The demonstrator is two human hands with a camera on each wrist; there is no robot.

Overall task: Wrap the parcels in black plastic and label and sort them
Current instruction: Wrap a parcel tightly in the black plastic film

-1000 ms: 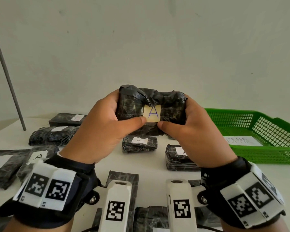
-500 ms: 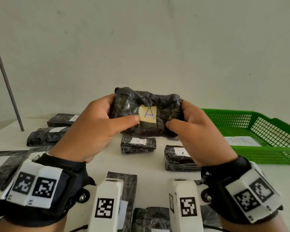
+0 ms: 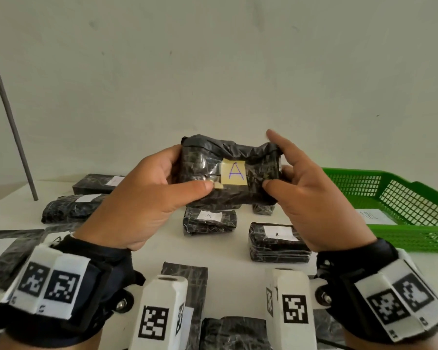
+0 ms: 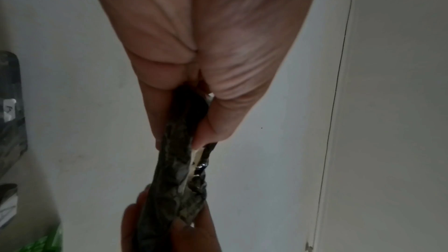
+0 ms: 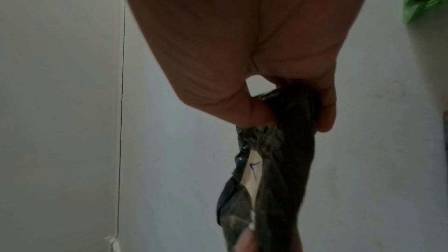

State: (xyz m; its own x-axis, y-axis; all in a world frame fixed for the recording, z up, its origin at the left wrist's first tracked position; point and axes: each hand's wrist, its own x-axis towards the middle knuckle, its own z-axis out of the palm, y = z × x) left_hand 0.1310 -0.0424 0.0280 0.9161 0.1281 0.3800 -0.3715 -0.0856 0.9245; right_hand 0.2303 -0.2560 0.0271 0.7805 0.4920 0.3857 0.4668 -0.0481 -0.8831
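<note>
I hold a black plastic-wrapped parcel [image 3: 205, 170] up in front of me, above the white table [image 3: 225, 251]. A yellow label [image 3: 234, 175] marked "A" faces me on its front. My left hand [image 3: 147, 198] grips the parcel's left end, thumb pressed beside the label. My right hand [image 3: 306, 198] pinches the right end between thumb and lower fingers, its index finger raised. The left wrist view shows the parcel [image 4: 179, 170] edge-on between thumb and fingers. In the right wrist view the parcel [image 5: 274, 170] hangs pinched the same way, with its label [image 5: 252, 171] in sight.
Several wrapped, labelled parcels lie on the table, two just below my hands [image 3: 209, 221] [image 3: 278, 242] and more at the left [image 3: 74, 208]. A green mesh basket [image 3: 395, 198] stands at the right with a paper inside. A grey pole [image 3: 8, 109] leans at the far left.
The parcel has risen slightly and tilted to face me. My right thumb has slid off the label toward the right end, and my right index finger has lifted off the parcel.
</note>
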